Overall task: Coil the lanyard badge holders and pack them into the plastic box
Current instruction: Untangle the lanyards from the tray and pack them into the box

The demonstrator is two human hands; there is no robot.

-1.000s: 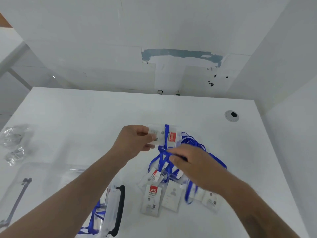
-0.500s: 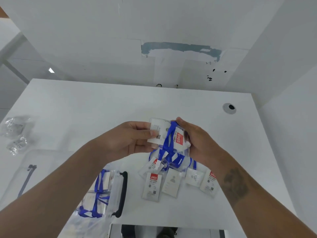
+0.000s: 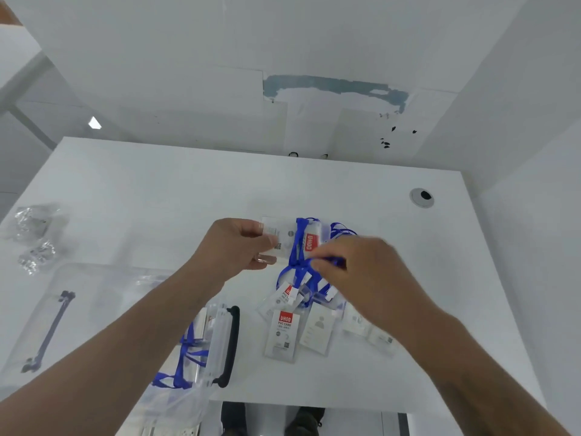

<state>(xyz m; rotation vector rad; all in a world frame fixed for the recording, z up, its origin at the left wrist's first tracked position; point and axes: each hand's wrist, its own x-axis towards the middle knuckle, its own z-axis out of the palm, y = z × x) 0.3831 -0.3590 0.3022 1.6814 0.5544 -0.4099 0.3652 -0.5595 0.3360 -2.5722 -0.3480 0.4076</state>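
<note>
My left hand (image 3: 232, 243) pinches a clear badge holder (image 3: 287, 236) with a red label, held above the white table (image 3: 141, 190). A blue lanyard (image 3: 298, 247) is wound across that holder. My right hand (image 3: 361, 272) pinches the lanyard's blue strap just below the holder. Under both hands lies a pile of several more badge holders (image 3: 284, 332) with tangled blue lanyards. The clear plastic box (image 3: 217, 344) with a black handle stands at the lower left, with coiled blue lanyards inside; my left forearm hides part of it.
The box's clear lid (image 3: 75, 309) lies left of the box. Two crumpled clear wrappers (image 3: 33, 237) sit at the table's left edge. A round cable grommet (image 3: 422, 197) is at the far right. White walls close in behind and to the right. Shoes show below the table's front edge.
My right hand left the holder's right edge and came down over the strap below it, winding the lanyard. My left hand keeps its pinch on the holder.
</note>
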